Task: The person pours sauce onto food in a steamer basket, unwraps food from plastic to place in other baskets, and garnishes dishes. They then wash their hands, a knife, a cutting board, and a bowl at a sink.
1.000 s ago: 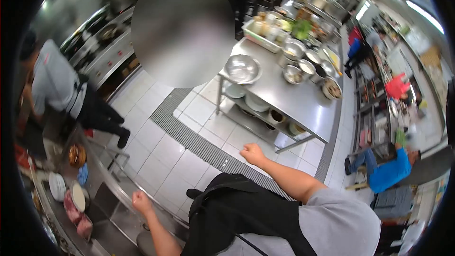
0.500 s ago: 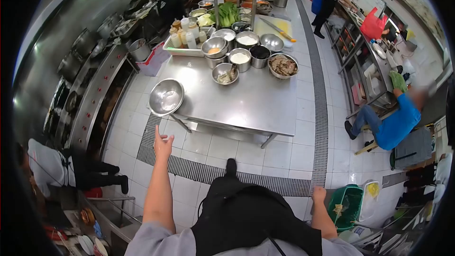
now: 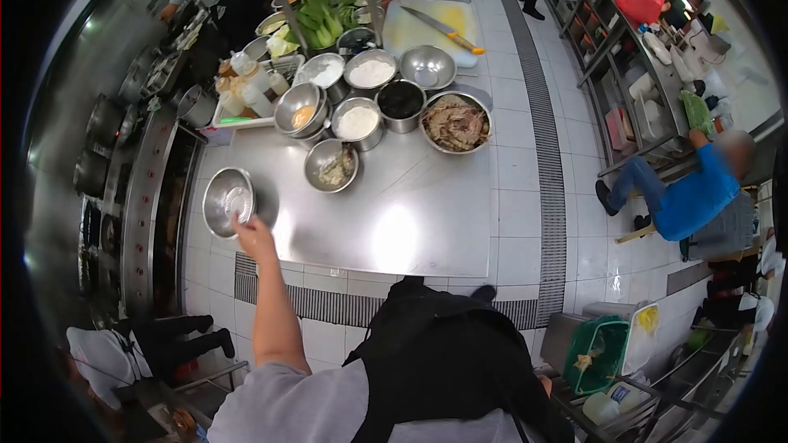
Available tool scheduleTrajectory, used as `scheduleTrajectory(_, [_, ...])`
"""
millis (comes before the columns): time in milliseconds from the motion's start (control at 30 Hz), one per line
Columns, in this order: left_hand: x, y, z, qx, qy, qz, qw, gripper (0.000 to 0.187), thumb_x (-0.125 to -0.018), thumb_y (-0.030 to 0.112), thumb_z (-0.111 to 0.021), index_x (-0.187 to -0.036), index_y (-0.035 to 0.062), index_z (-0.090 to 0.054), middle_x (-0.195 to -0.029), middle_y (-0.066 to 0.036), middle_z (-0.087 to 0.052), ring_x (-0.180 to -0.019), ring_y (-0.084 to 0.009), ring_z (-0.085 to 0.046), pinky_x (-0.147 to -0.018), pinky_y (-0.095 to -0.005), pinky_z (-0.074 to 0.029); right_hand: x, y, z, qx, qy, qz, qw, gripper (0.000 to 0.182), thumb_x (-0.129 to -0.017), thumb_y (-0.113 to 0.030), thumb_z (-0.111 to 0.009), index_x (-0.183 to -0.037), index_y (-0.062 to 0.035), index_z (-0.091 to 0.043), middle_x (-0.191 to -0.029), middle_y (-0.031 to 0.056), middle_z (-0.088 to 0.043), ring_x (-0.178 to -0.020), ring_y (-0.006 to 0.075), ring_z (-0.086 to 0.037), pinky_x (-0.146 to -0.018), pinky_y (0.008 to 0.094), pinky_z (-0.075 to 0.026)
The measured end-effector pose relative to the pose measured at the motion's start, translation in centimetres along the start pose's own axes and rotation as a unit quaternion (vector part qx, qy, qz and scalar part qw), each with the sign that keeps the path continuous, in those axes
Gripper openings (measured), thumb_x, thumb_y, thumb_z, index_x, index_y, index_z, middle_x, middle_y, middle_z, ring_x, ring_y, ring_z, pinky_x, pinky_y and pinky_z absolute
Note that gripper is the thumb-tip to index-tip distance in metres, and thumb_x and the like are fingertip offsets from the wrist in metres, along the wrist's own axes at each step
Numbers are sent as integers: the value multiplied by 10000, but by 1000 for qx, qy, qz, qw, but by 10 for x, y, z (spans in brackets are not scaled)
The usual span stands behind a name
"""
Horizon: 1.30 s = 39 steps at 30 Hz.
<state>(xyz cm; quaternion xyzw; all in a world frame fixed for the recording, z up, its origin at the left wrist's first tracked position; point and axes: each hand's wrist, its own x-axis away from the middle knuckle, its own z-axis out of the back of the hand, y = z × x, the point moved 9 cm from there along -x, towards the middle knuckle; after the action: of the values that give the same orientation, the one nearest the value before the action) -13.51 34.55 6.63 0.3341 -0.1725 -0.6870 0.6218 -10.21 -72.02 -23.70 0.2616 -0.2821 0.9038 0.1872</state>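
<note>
A large metal bowl [image 3: 217, 203] stands at the left corner of the steel table [image 3: 369, 234], looking empty. My left hand [image 3: 255, 238] is at its near right rim, fingers over the edge and closed on it. Only a sliver of my right hand [image 3: 545, 385] shows beside the black apron; its fingers are hidden. Farther back on the table are a small bowl with pale food [image 3: 333, 168], a pot of white powder [image 3: 358, 122], a pot of something black [image 3: 401, 102] and a bowl of brownish meat or seafood [image 3: 456, 123].
Squeeze bottles [image 3: 250, 86] stand in a tray at the back left. A knife [image 3: 439, 26] lies on a cutting board [image 3: 402, 37]. A seated person in blue [image 3: 694, 197] is at the right, near a green bin [image 3: 595, 357]. Other people stand left and behind.
I have come closer to the table. My left hand has reached the large bowl's rim and closed on it. My right hand, a fist before, is now mostly hidden beside the apron.
</note>
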Motion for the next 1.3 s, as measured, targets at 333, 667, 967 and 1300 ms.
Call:
scheduleTrajectory(333, [210, 434, -245, 180, -213, -402, 872, 340, -898, 207, -732, -1186, 30, -697, -1183, -188, -677, -1117, -371, -644, -999, -446, -507, -172, -22, 109, 36, -55, 80, 995, 167, -893, -141, -669, -883, 22, -706, -660, 113, -658, -567, 235, -664, -494, 381, -509])
scheduleTrajectory(667, [264, 482, -285, 136, -230, -342, 901, 304, -892, 181, -719, -1161, 39, -710, -1206, -182, -685, -1159, -388, -630, -1010, -447, -498, -374, -129, 324, -155, -18, -70, 985, 172, -916, -147, -668, -956, 18, -642, -690, 125, -656, -512, 245, -652, -445, 385, -539])
scheduleTrajectory(967, [230, 451, -230, 170, -103, -243, 949, 214, -894, 53, -685, -1103, 16, -720, -1133, -156, -719, -1027, -309, -695, -933, -379, -539, -508, -351, 252, 14, -169, -19, 985, 184, -905, -146, -708, -978, 21, -685, -757, 135, -696, -618, 239, -714, -501, 352, -571])
scheduleTrajectory(1300, [112, 721, -370, 293, -110, -297, 902, 200, -920, 55, -691, -1113, 16, -724, -1091, -141, -722, -989, -271, -709, -882, -356, -559, -669, -602, 300, -79, -95, 51, 991, 169, -907, -141, -698, -955, 22, -696, -744, 139, -715, -610, 236, -718, -495, 358, -568])
